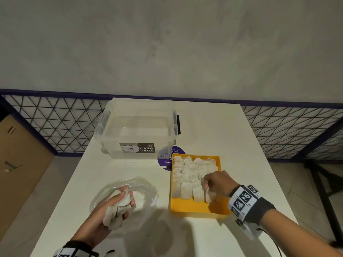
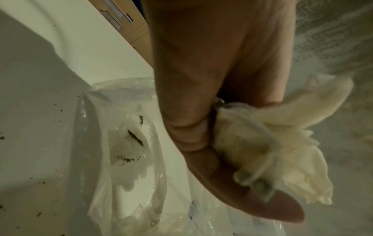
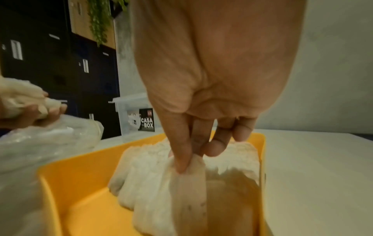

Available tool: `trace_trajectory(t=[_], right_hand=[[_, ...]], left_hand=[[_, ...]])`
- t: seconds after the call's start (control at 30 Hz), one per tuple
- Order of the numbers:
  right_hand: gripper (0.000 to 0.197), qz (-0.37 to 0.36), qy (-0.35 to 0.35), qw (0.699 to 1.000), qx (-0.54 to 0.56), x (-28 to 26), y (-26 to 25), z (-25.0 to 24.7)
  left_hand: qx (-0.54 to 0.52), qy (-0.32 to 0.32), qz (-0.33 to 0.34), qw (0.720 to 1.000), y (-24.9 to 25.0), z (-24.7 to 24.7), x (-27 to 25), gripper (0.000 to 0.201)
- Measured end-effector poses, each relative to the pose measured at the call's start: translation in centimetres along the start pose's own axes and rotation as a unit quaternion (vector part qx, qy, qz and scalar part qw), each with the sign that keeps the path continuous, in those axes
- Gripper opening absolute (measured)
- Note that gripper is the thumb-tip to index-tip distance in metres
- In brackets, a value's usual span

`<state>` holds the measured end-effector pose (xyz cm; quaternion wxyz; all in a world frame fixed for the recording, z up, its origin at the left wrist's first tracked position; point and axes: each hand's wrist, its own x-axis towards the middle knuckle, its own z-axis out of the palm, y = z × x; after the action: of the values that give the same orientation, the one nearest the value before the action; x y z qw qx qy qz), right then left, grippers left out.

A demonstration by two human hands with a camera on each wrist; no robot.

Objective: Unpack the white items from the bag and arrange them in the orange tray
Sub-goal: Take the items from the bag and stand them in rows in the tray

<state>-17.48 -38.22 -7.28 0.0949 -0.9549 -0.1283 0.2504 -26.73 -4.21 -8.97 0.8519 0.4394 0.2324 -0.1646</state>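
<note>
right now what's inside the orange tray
Rows of white items stand packed in the rectangular orange plastic tray; the right hand pinches one into the near row. The tray floor beneath them is hidden.

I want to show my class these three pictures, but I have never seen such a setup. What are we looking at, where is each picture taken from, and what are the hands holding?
There is no machine here: a person works with two bare hands and wears three cameras. The large picture comes from the head and looks down at a white table; the other two come from the wrists and look along the fingers.

On the table stand a clear plastic storage box, a crumpled clear plastic bag and a shallow orange plastic tray, already lined with rows of soft white items.

The left hand grips a bunch of white items over the bag. The right hand pinches a single white item and stands it in the tray's near row.
</note>
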Motion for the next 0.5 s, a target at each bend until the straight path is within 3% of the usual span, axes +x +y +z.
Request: trace_trajectory(t=[0.1,0.2,0.5], right_hand=[[0.031,0.015,0.039,0.999,-0.021,1.1,0.3,1.0],[0.022,0.027,0.064,0.997,-0.031,1.7,0.6,2.0],[0.023,-0.008,0.116,0.989,-0.089,1.0,-0.3,1.4]], left_hand=[[0.016,-0.015,-0.007,1.000,0.0,0.0,0.2,0.039],[0.028,-0.012,-0.016,0.999,0.0,0.6,0.0,0.035],[0.039,-0.032,-0.026,0.998,0.1,1.4,-0.6,0.046]])
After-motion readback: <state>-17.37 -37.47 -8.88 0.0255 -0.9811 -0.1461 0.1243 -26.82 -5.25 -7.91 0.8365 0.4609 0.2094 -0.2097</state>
